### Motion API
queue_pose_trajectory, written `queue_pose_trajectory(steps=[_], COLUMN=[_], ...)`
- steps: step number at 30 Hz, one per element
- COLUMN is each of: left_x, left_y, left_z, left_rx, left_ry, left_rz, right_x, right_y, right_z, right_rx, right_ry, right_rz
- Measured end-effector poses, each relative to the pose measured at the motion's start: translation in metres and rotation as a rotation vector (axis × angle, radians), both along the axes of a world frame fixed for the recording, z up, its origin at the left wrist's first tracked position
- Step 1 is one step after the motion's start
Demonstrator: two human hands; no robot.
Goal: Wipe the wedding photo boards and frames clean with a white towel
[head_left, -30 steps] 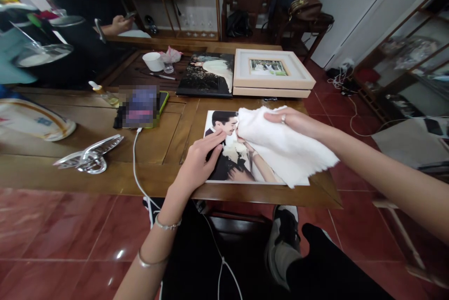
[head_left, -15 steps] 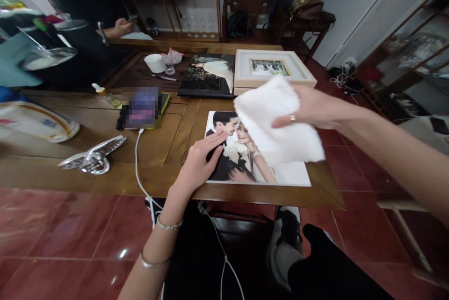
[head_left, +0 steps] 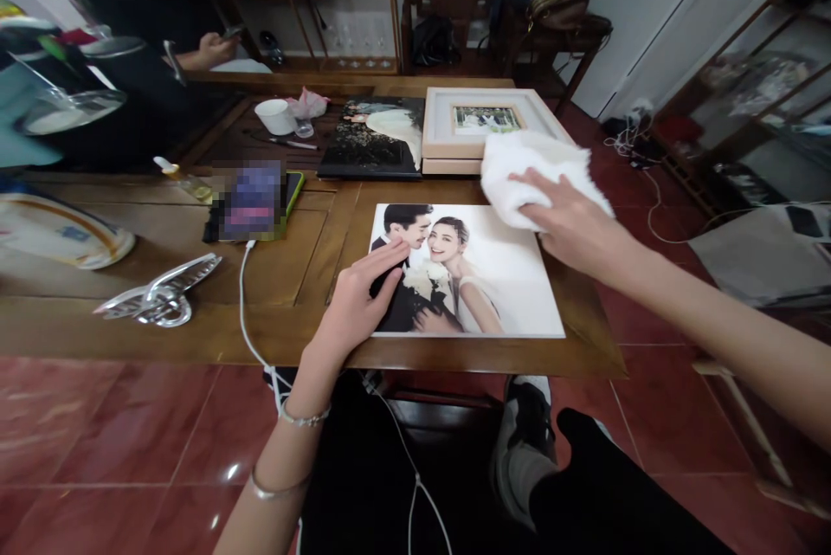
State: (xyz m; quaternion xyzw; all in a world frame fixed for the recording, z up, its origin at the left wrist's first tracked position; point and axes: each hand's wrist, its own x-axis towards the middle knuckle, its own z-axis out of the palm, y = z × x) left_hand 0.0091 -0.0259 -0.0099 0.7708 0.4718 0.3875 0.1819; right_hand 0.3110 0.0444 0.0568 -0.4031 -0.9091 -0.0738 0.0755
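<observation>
A wedding photo print (head_left: 512, 278) lies flat near the front edge of the wooden table. My left hand (head_left: 363, 291) rests on its left side, fingers stretched out over the dark suit. In my right hand (head_left: 564, 217) is a white cloth (head_left: 538, 161), pressed at the photo's far right corner. The cloth covers that corner and overlaps the front of a pale framed picture (head_left: 438, 126) behind it. The fingers of my right hand lie over the cloth, its thumb partly hidden.
Left of the photo are a phone (head_left: 253, 200) with a white cable (head_left: 242, 295), a silver hair claw (head_left: 162, 295) and a dropper bottle (head_left: 185, 180). A dark photo panel (head_left: 370, 139) and a white cup (head_left: 274, 116) stand behind. A person (head_left: 146, 9) sits across the table.
My right hand has moved the cloth from over the photo's middle to its far right corner, uncovering the bride's face and dress. My left hand stays on the photo.
</observation>
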Motion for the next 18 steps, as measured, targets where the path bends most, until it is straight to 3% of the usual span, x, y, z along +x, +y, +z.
queue_pose_trajectory(steps=[3,7,15,18], left_x=[0.0,0.0,0.001,0.0], left_y=[0.001,0.001,0.0,0.001], left_z=[-0.001,-0.001,0.0,0.002], left_rx=[-0.006,-0.009,-0.005,-0.004], left_ry=[-0.002,-0.008,-0.014,-0.002], left_rz=[-0.002,0.008,0.011,-0.004], right_x=[-0.016,-0.021,-0.03,-0.031], right_y=[0.008,-0.006,-0.127,-0.143], right_z=[-0.02,-0.025,-0.025,-0.028], right_rx=[-0.092,-0.114,-0.136,-0.112], right_ry=[-0.034,-0.033,-0.04,-0.024], right_rz=[0.026,0.022,0.113,0.17])
